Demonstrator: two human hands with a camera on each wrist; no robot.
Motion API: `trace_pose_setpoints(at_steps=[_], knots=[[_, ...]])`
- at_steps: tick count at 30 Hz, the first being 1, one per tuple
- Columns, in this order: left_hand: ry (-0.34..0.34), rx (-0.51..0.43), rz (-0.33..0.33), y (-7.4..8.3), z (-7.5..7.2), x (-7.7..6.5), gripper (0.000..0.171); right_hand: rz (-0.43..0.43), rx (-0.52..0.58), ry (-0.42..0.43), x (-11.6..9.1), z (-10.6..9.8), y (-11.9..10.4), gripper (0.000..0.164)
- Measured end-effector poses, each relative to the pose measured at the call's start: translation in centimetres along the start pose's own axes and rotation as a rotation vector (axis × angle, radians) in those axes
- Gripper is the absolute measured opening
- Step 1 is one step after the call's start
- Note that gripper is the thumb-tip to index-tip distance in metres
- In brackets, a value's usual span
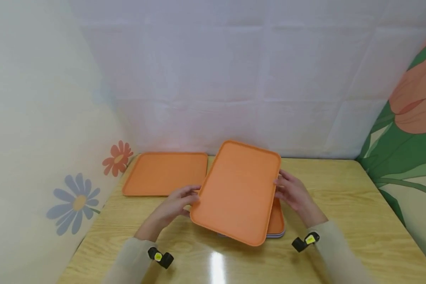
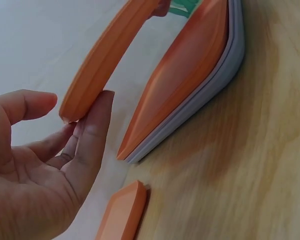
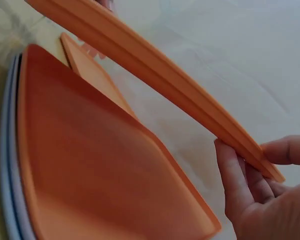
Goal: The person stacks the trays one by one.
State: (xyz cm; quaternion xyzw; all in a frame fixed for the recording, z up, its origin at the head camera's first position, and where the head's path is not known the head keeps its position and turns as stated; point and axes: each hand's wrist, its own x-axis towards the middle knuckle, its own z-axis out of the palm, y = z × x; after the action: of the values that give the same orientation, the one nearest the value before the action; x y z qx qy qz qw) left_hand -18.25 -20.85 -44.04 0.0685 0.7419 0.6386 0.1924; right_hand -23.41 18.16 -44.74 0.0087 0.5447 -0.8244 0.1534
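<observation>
An orange rectangular tray (image 1: pixel 237 191) is held up and tilted over a stack in the middle of the table. My left hand (image 1: pixel 177 205) holds its left edge, fingers beneath and thumb at the rim in the left wrist view. At the opposite edge my right hand (image 1: pixel 292 193) pinches the rim between thumb and fingers. Below, another orange tray (image 3: pixel 95 155) tops the stack, apart from the raised one. Grey-blue trays (image 2: pixel 235 50) lie under it, their rims showing. The raised tray hides most of the stack in the head view.
A separate orange tray (image 1: pixel 167 173) lies flat at the back left of the wooden table (image 1: pixel 337 197). Behind the table hangs a creased white cloth (image 1: pixel 206 79). Flower-patterned walls stand at both sides. Each wrist wears a small black camera (image 1: pixel 305 241).
</observation>
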Motion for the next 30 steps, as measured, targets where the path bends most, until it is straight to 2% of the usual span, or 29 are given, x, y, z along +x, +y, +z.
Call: trace_pose_setpoints(at_steps=[9, 16, 22, 30], knots=[[-0.068, -0.064, -0.019, -0.8, 1.3, 0.7, 0.062, 0.015, -0.166, -0.138, 1.4, -1.3, -1.4, 0.066], [-0.096, -0.100, -0.013, -1.1, 2.2, 1.1, 0.068, 0.023, -0.254, -0.183, 2.8, -2.1, -2.0, 0.065], [-0.069, -0.071, -0.034, -1.2, 2.5, 1.7, 0.071, 0.043, -0.331, -0.171, 3.6, -2.2, -2.4, 0.066], [-0.042, -0.065, -0.031, -1.4, 2.9, 2.5, 0.068, 0.055, -0.392, -0.131, 4.7, -2.3, -2.8, 0.066]])
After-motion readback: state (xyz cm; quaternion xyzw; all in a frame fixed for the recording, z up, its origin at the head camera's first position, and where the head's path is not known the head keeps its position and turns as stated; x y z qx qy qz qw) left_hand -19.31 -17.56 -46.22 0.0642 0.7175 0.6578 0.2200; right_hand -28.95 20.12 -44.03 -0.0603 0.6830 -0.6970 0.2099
